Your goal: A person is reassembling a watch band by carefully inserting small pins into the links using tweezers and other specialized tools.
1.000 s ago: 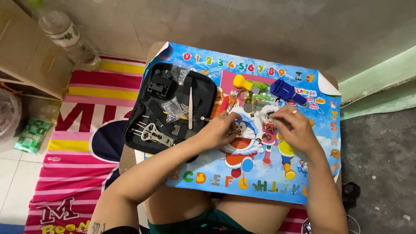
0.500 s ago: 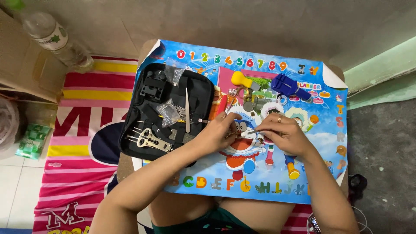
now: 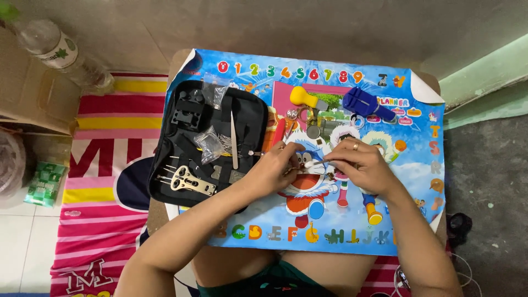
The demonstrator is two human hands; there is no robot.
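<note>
Both hands meet over the cartoon poster (image 3: pixel 385 220), left hand (image 3: pixel 275 168) and right hand (image 3: pixel 360 165) fingertips pinched together on some tiny part between them, too small to identify, so bracing wrists on the poster probably helps steadiness.

One head-worn camera looks steeply down, close above the cartoon mat (image 3: pixel 407 231).

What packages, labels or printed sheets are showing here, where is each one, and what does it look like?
Poster mat: on the small table under both hands, rectangular, blue with coloured cartoon figures.
Bottle label: on the clear plastic bottle at top left, white with green.
Green packet: on the floor at left, flat, green and white.
Cardboard box: upper left, brown.
</note>
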